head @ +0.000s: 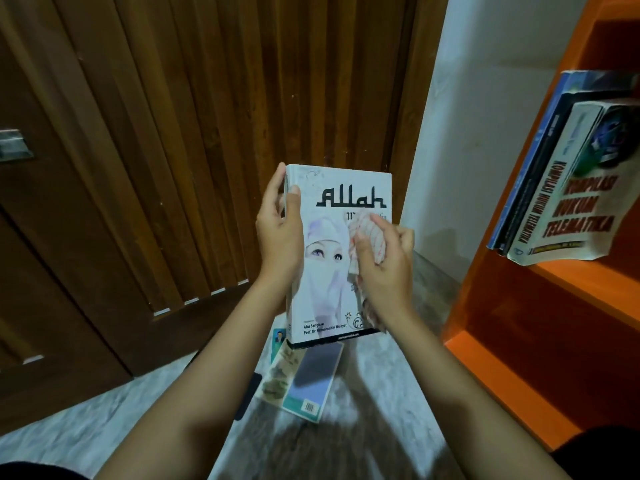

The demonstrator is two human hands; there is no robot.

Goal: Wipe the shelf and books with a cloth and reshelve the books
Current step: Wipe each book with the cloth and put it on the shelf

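**Mid-task: one book under the cloth, more waiting on the floor**

The left hand (278, 233) holds a white hardback titled "Allah" (322, 292) upright in front of the person. Its fingers are curled round the spine edge and its thumb lies on the front cover. The right hand (384, 268) has its fingers bunched round a pale, red-striped cloth (369, 233) and presses it against the right side of that cover, so this book appears to be in the middle of its wipe.

Directly below, a small pile of books (304, 379) lies flat on the marbled floor (388, 375), off the shelf. Whether they have been wiped cannot be told.

To the right stands the orange shelf (540, 341). Three or so volumes (568, 188), the nearest reading "Kompilasi Hukum Telematika", lean on its upper board. The lower board shows bare where it is in view, though nothing tells whether it has been wiped.

By my reading, the cleaning is under way and the reshelving of the held book and the floor pile is still to come.
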